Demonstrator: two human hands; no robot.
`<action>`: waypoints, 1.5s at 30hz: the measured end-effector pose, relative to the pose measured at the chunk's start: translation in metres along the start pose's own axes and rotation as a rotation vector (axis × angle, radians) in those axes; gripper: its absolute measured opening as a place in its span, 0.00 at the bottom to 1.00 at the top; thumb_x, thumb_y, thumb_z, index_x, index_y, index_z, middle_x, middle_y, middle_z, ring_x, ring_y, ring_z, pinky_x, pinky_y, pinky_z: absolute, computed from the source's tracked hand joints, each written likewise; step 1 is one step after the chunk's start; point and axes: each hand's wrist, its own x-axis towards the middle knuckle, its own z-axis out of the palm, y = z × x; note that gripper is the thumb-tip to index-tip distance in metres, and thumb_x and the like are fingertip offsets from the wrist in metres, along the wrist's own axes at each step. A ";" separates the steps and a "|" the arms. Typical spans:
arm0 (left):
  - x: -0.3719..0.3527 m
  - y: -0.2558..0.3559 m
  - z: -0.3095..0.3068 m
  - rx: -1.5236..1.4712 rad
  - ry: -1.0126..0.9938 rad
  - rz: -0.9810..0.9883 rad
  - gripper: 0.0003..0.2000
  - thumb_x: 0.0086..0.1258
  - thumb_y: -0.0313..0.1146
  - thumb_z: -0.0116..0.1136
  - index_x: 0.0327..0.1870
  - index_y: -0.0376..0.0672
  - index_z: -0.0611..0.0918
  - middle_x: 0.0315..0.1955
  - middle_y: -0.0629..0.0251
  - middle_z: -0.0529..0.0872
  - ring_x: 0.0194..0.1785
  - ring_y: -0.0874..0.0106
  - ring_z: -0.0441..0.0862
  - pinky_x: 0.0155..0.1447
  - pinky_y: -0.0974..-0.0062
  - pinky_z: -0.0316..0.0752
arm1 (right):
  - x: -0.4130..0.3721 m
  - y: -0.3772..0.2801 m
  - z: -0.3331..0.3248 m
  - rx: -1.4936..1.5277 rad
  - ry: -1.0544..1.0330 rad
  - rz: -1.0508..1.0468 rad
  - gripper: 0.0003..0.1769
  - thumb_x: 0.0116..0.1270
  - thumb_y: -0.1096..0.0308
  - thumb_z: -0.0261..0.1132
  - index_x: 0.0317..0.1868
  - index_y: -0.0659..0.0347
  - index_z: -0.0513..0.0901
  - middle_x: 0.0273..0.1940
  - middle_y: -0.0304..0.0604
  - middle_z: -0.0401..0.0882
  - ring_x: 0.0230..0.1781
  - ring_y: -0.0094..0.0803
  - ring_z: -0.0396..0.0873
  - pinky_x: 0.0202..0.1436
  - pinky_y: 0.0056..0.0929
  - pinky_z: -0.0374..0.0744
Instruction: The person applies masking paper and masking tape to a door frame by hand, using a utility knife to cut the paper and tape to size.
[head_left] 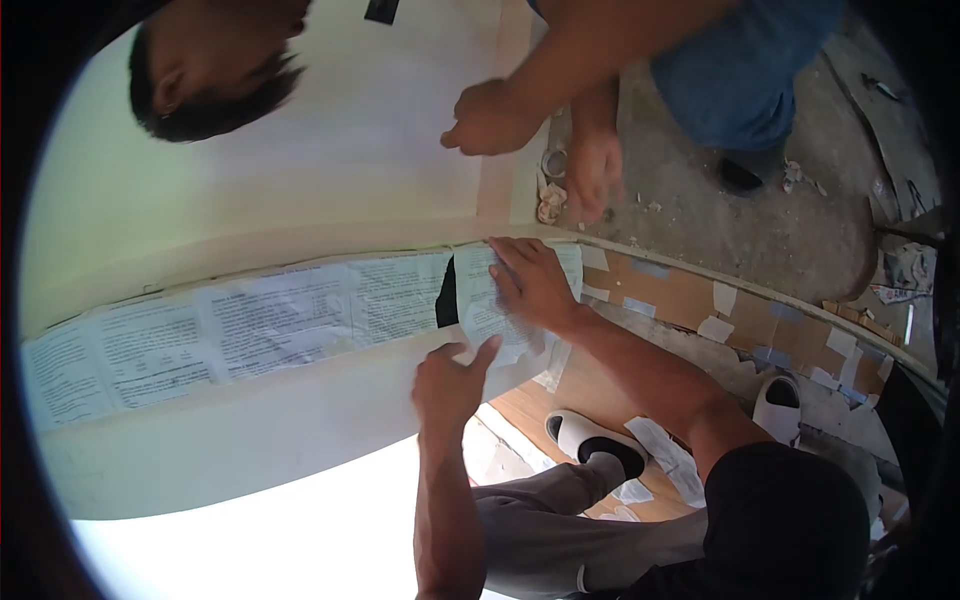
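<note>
A row of printed paper sheets (270, 325) runs along a ledge at the foot of the pale wall. At the row's right end is a separate printed sheet (487, 318), and a narrow black gap (447, 295) shows between it and the others. My right hand (532, 285) lies on this end sheet, fingers stretched flat across its upper part. Just below the sheet's lower left edge is my left hand (450, 385), its thumb spread away from the loosely bent fingers, with nothing visible in it.
Across the ledge another person leans in, one fist (490, 120) near the wall and a blurred hand (595, 175) over the concrete floor (690, 220). A tape roll (554, 163) sits by the corner. Taped cardboard (680, 295) lines the right side. Slippers (600, 440) and paper scraps (668, 460) are below.
</note>
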 end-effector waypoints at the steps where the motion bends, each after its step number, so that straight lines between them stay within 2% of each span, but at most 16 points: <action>1: 0.008 -0.002 0.013 -0.009 -0.049 0.028 0.25 0.62 0.56 0.71 0.40 0.37 0.88 0.32 0.52 0.90 0.42 0.51 0.89 0.50 0.56 0.81 | -0.002 -0.002 -0.001 -0.005 0.011 -0.008 0.25 0.71 0.66 0.63 0.67 0.63 0.77 0.61 0.50 0.80 0.62 0.49 0.75 0.65 0.50 0.70; 4: 0.032 -0.013 0.036 0.027 0.083 0.095 0.21 0.65 0.52 0.70 0.36 0.37 0.89 0.28 0.52 0.89 0.39 0.49 0.89 0.48 0.55 0.81 | 0.000 -0.010 -0.001 -0.004 0.008 0.055 0.24 0.72 0.64 0.63 0.66 0.63 0.78 0.60 0.50 0.81 0.62 0.48 0.74 0.66 0.49 0.69; 5: 0.039 -0.017 0.039 -0.002 0.120 0.152 0.19 0.68 0.48 0.67 0.31 0.37 0.87 0.24 0.51 0.87 0.35 0.47 0.87 0.43 0.55 0.80 | 0.000 -0.013 -0.001 -0.026 0.003 0.061 0.23 0.73 0.63 0.62 0.65 0.63 0.78 0.60 0.50 0.81 0.62 0.48 0.74 0.67 0.48 0.68; 11: 0.038 -0.028 0.034 -0.053 0.139 0.189 0.21 0.71 0.42 0.65 0.21 0.35 0.79 0.18 0.50 0.81 0.27 0.47 0.80 0.35 0.54 0.73 | 0.007 -0.014 -0.003 -0.065 -0.013 0.028 0.23 0.75 0.61 0.61 0.65 0.63 0.79 0.60 0.49 0.81 0.63 0.47 0.74 0.69 0.47 0.66; 16: 0.041 -0.036 0.032 -0.098 0.142 0.194 0.21 0.72 0.40 0.65 0.20 0.34 0.78 0.16 0.50 0.78 0.23 0.48 0.76 0.32 0.55 0.69 | 0.014 -0.025 0.001 0.020 0.036 -0.048 0.22 0.76 0.62 0.61 0.65 0.65 0.79 0.60 0.50 0.81 0.61 0.48 0.75 0.69 0.46 0.68; 18: 0.043 -0.038 0.032 -0.105 0.135 0.205 0.21 0.72 0.40 0.65 0.20 0.34 0.78 0.15 0.50 0.77 0.22 0.48 0.75 0.31 0.55 0.67 | 0.020 -0.031 0.005 0.158 0.028 -0.076 0.22 0.75 0.66 0.61 0.66 0.64 0.79 0.61 0.53 0.81 0.63 0.50 0.75 0.67 0.44 0.72; 21: 0.044 -0.039 0.030 -0.151 0.111 0.216 0.21 0.72 0.40 0.65 0.21 0.33 0.78 0.14 0.50 0.76 0.21 0.49 0.72 0.30 0.56 0.66 | 0.027 -0.038 0.010 0.304 0.022 -0.038 0.19 0.75 0.68 0.62 0.63 0.64 0.81 0.57 0.51 0.82 0.61 0.48 0.76 0.65 0.45 0.75; 24: 0.044 -0.039 0.028 -0.177 0.102 0.220 0.21 0.73 0.39 0.64 0.21 0.32 0.79 0.14 0.51 0.75 0.20 0.51 0.71 0.30 0.56 0.66 | 0.030 -0.037 0.012 0.329 0.031 -0.039 0.18 0.74 0.71 0.61 0.63 0.63 0.82 0.56 0.52 0.82 0.60 0.48 0.76 0.65 0.45 0.75; 28: 0.046 -0.041 0.028 -0.196 0.078 0.206 0.21 0.73 0.39 0.64 0.21 0.32 0.79 0.14 0.51 0.75 0.19 0.52 0.70 0.30 0.57 0.66 | 0.029 -0.036 0.015 0.279 0.029 -0.070 0.18 0.74 0.73 0.60 0.62 0.63 0.81 0.57 0.52 0.81 0.60 0.48 0.75 0.64 0.44 0.75; 30: 0.047 -0.043 0.029 -0.203 0.073 0.226 0.21 0.73 0.39 0.64 0.21 0.32 0.79 0.14 0.51 0.75 0.19 0.52 0.70 0.30 0.57 0.66 | 0.026 -0.040 0.020 0.294 0.078 -0.046 0.18 0.75 0.71 0.59 0.62 0.62 0.81 0.58 0.50 0.78 0.60 0.48 0.75 0.64 0.39 0.77; 34: 0.048 -0.046 0.029 -0.196 0.068 0.240 0.20 0.73 0.38 0.64 0.22 0.31 0.79 0.15 0.49 0.75 0.20 0.51 0.69 0.31 0.57 0.65 | 0.023 -0.044 0.031 0.357 0.141 0.020 0.18 0.74 0.70 0.61 0.62 0.61 0.81 0.57 0.48 0.76 0.60 0.48 0.73 0.65 0.43 0.72; 36: 0.049 -0.046 0.031 -0.199 0.075 0.288 0.20 0.73 0.37 0.64 0.22 0.30 0.79 0.15 0.49 0.74 0.20 0.51 0.68 0.31 0.56 0.65 | 0.024 -0.054 0.027 -0.019 0.220 -0.063 0.18 0.72 0.70 0.61 0.61 0.59 0.81 0.54 0.47 0.76 0.59 0.47 0.71 0.64 0.46 0.68; 38: 0.049 -0.045 0.029 -0.149 0.068 0.264 0.20 0.73 0.37 0.64 0.22 0.29 0.78 0.15 0.49 0.74 0.20 0.52 0.64 0.31 0.56 0.63 | 0.022 -0.064 0.025 -0.053 0.226 -0.030 0.18 0.72 0.69 0.61 0.60 0.60 0.81 0.54 0.48 0.75 0.58 0.47 0.69 0.63 0.48 0.65; 41: 0.048 -0.045 0.033 -0.194 0.087 0.265 0.20 0.73 0.36 0.64 0.22 0.29 0.77 0.15 0.48 0.72 0.21 0.53 0.61 0.30 0.57 0.61 | 0.022 -0.069 0.027 0.062 0.192 0.021 0.20 0.72 0.71 0.60 0.63 0.65 0.78 0.54 0.51 0.74 0.58 0.48 0.70 0.63 0.46 0.68; 45: 0.048 -0.047 0.033 -0.199 0.083 0.242 0.21 0.74 0.36 0.63 0.22 0.29 0.76 0.15 0.48 0.70 0.22 0.54 0.58 0.30 0.58 0.61 | 0.020 -0.065 0.032 0.194 0.195 0.038 0.21 0.71 0.74 0.57 0.64 0.66 0.77 0.55 0.52 0.72 0.58 0.50 0.70 0.64 0.45 0.70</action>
